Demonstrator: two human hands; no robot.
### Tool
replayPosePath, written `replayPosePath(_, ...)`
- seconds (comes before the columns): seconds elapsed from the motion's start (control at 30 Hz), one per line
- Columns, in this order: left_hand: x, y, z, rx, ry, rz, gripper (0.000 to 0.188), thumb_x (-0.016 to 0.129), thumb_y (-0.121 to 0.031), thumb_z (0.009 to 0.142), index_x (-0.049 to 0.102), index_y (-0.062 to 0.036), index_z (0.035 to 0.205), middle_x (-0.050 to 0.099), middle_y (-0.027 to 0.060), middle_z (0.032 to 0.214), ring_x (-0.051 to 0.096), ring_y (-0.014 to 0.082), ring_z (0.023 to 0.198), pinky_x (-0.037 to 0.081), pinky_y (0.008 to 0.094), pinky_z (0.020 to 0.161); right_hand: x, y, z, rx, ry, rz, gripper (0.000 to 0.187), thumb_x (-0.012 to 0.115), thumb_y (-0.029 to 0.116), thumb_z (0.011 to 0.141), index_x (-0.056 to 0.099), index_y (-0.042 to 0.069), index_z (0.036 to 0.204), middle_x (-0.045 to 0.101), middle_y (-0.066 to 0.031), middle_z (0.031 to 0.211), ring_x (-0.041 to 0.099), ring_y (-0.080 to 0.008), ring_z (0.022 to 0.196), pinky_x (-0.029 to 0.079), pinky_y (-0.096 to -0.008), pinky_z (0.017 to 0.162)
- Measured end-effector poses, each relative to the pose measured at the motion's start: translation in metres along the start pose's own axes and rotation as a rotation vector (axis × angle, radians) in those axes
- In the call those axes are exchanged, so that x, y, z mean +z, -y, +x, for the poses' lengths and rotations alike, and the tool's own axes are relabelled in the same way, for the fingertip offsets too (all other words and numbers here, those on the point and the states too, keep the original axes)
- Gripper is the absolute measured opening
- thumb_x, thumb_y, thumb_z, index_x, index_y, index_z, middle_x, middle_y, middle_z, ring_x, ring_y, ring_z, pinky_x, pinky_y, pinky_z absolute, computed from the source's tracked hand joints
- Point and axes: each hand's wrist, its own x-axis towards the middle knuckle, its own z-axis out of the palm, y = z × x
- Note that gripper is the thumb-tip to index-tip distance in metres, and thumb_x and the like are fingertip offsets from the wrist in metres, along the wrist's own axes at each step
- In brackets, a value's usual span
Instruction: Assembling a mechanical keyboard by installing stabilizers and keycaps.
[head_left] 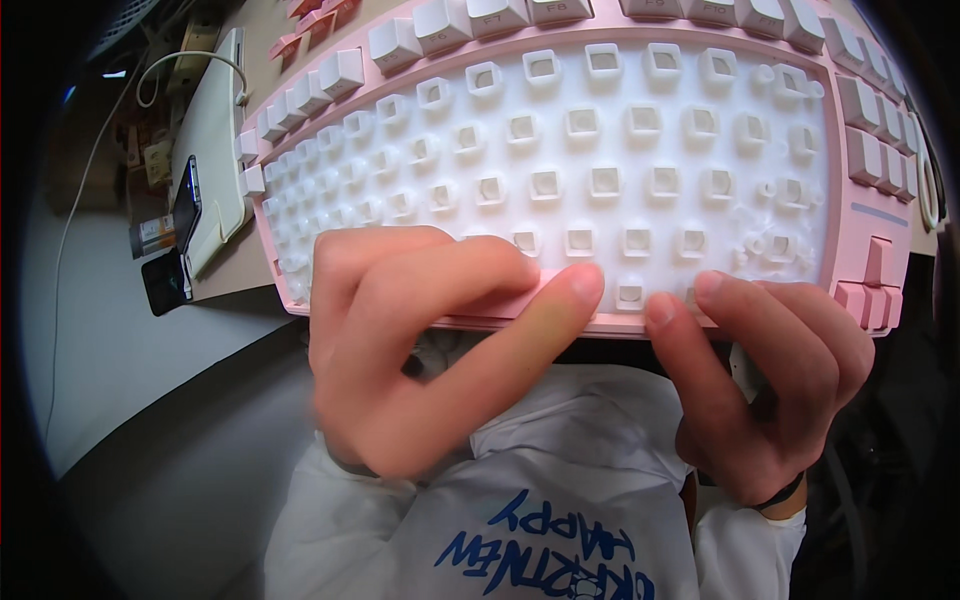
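Observation:
A pink keyboard [868, 225] fills the upper middle. Its main block is stripped of caps, showing a white plate with rows of bare white switches [605, 182]. At its front edge, my left hand [400, 340] curls its thumb and index finger around a long pink spacebar keycap [515, 301]; my fingers cover part of it, and I cannot tell whether it is seated. My right hand [775, 375] is curled at the same edge, thumb and index fingertip gripping the front rim beside a bare switch [629, 294].
Light keycaps [480, 15] remain along the top row, at the left and right. Loose pink keycaps [312, 22] lie behind the keyboard. Left of it are a white tablet-like case [222, 165] with a cable and a dark phone-like object [187, 205] at the table edge.

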Motion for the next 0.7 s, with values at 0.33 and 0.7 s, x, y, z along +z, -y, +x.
replayPosePath(0.33, 0.008, 0.008, 0.001, 0.122, -0.085, 0.025, 0.035, 0.083, -0.01, 0.064, 0.08, -0.0079, 0.099, 0.065, 0.0061, 0.09, 0.055, 0.0196, 0.077, 0.039, 0.028, 0.061, -0.004, 0.001, -0.001, 0.027, 0.011, 0.019, 0.034, 0.078, 0.0, 0.073, 0.079, 0.011, 0.105, 0.065, -0.0072, 0.114, 0.058, -0.0231, 0.098, 0.052, -0.0273, 0.074)
replayPosePath(0.7, -0.003, -0.003, 0.008, -0.045, 0.032, -0.01, 0.038, 0.085, -0.018, 0.075, 0.075, -0.007, 0.11, 0.062, 0.0072, 0.093, 0.054, 0.0179, 0.078, 0.04, 0.0279, 0.061, -0.002, 0.001, -0.005, 0.028, 0.019, 0.022, 0.038, 0.078, -0.004, 0.074, 0.079, 0.012, 0.108, 0.064, -0.0061, 0.115, 0.058, -0.0226, 0.101, 0.053, -0.0265, 0.074)
